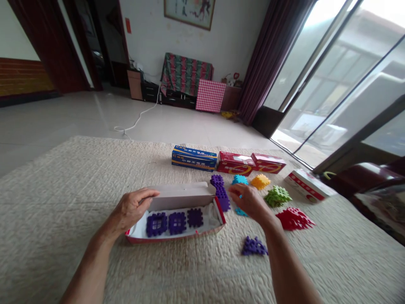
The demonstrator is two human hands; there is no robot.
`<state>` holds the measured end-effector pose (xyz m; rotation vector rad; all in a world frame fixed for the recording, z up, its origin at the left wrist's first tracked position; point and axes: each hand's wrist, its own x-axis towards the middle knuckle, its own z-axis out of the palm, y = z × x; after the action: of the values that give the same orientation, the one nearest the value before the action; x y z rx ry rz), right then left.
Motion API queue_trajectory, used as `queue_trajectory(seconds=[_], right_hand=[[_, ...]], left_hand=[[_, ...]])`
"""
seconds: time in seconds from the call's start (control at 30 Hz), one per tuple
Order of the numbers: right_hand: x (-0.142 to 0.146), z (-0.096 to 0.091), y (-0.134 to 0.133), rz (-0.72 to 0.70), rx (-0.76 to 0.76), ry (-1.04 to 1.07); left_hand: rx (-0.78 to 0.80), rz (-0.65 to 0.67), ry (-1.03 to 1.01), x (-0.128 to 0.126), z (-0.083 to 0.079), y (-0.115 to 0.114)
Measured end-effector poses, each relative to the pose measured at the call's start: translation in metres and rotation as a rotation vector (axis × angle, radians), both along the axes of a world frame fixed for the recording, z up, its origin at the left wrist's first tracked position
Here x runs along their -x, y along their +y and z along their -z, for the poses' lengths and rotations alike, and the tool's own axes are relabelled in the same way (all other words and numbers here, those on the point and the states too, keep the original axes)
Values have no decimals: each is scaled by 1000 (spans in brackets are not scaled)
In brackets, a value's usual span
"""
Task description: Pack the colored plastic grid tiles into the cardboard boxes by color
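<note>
The left hand [134,205], left of centre in the frame, had its fingers bent over the left end of a raised white lid flap [180,190] and appeared to be gripping it. The right hand [248,198], just right of centre, had its fingers curled together near the cyan waffle blocks [239,180]; whether anything was pinched in them could not be told. Below the flap, in the lower middle, lay the open red-edged cardboard box [220,211], with three purple waffle blocks [177,222] in a row on its white lining. Judging by that row, the filling of the box had begun but was not finished. Many blocks were outside it: a purple group [221,196] just beyond its right end, a loose purple heap [254,245] at lower right, and, farther right, yellow blocks [260,181], a green pile [277,196] and a red pile [294,218]. A blue carton [194,158] and two red cartons [236,163] stood in a line above centre, and a white-and-red carton [310,185] lay at the right, all on the cream quilted mat [63,211].
</note>
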<state>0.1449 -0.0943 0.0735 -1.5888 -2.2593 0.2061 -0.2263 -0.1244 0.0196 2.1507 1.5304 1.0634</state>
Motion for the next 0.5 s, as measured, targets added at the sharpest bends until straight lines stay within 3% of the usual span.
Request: queue_trajectory(seconds=[0.1, 0.23, 0.5], right_hand=[[-14, 26, 6, 42, 46, -11], [-11, 53, 5, 7, 25, -6], [-2, 68, 0, -29, -28, -25]], left_hand=[[1, 3, -3, 1, 2, 0], [-5, 4, -8, 1, 3, 1], [1, -8, -13, 0, 1, 0]])
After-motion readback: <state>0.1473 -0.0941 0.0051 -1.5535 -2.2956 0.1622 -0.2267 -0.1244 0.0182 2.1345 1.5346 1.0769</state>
